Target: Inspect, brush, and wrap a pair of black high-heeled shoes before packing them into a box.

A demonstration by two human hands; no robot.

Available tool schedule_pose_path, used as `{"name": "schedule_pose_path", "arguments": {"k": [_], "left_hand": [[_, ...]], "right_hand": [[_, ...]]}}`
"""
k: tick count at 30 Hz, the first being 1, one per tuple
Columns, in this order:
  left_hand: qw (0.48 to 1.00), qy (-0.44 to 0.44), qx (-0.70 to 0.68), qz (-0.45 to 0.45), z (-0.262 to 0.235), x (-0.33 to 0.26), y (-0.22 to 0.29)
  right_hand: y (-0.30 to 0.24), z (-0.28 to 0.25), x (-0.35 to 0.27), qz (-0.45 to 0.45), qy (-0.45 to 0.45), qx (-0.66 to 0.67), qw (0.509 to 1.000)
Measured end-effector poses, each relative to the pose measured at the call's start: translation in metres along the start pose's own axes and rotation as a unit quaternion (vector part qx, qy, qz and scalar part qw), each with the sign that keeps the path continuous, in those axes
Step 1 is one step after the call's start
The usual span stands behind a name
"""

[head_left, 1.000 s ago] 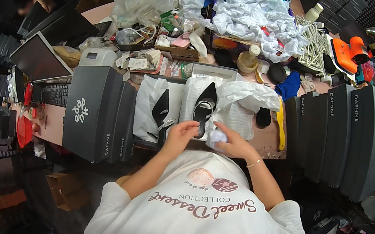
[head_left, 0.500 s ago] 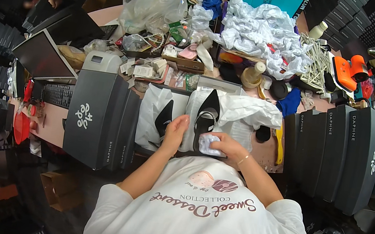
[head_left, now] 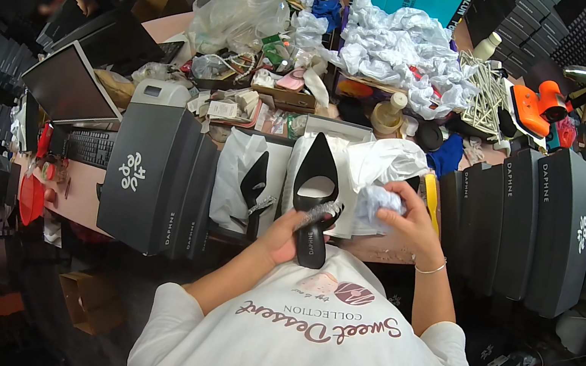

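A black pointed-toe shoe [head_left: 318,162] with a glittering strap is in my left hand [head_left: 279,239], fingers closed around its heel end. Its toe points away from me, above a box lined with white paper. Crumpled, pale tissue paper [head_left: 374,207] is gripped by my right hand [head_left: 414,224], raised to the right of the shoe. The matching shoe [head_left: 255,182] lies on its side to the left, on white wrapping paper [head_left: 230,181]. More white wrapping paper [head_left: 392,157] is folded out at the box's far right.
Dark shoeboxes stand on both sides, one stack at the left [head_left: 143,182] and a row at the right [head_left: 556,240]. Behind lie a heap of crumpled paper [head_left: 406,51], a clear plastic bag [head_left: 239,17], an orange tool [head_left: 531,109] and a yellow-handled tool [head_left: 431,203].
My left hand has taken hold of the shoe's heel end, and the shoe is now lifted toward me. My right hand has moved away rightward and up with the crumpled tissue paper.
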State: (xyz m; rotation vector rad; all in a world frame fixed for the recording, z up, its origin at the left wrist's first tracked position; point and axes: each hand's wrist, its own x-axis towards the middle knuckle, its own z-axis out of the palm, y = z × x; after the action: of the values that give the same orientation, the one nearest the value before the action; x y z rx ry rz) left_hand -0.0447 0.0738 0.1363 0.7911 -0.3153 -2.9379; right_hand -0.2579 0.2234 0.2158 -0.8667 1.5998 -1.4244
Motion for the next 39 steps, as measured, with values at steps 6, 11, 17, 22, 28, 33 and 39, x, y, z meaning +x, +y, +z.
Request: {"name": "schedule_pose_path", "arguments": {"k": [6, 11, 17, 22, 28, 33, 39], "left_hand": [[0.988, -0.028, 0.153, 0.007, 0.027, -0.011, -0.008], [0.984, 0.040, 0.167, 0.057, 0.030, -0.005, -0.030], [0.983, 0.037, 0.163, 0.074, 0.007, -0.005, -0.031], [0.985, 0.016, 0.168, 0.048, 0.021, -0.001, -0.035], [0.980, -0.031, 0.197, 0.030, 0.028, -0.009, -0.031], [0.973, -0.033, 0.230, -0.011, 0.038, -0.014, -0.040], [0.984, -0.027, 0.175, -0.007, 0.022, -0.005, -0.040]], "right_hand": [[-0.017, 0.046, 0.013, -0.158, 0.011, -0.310, 0.937], [0.032, 0.078, 0.034, -0.167, 0.045, -0.487, 0.856], [0.041, 0.086, 0.003, -0.249, 0.003, -0.388, 0.888], [0.080, 0.072, 0.031, -0.309, 0.066, -0.440, 0.840], [0.038, 0.052, 0.007, -0.098, 0.117, -0.235, 0.960], [0.080, 0.060, 0.017, -0.072, 0.178, -0.184, 0.964], [0.038, 0.034, 0.007, -0.028, -0.020, -0.019, 0.999]]}}
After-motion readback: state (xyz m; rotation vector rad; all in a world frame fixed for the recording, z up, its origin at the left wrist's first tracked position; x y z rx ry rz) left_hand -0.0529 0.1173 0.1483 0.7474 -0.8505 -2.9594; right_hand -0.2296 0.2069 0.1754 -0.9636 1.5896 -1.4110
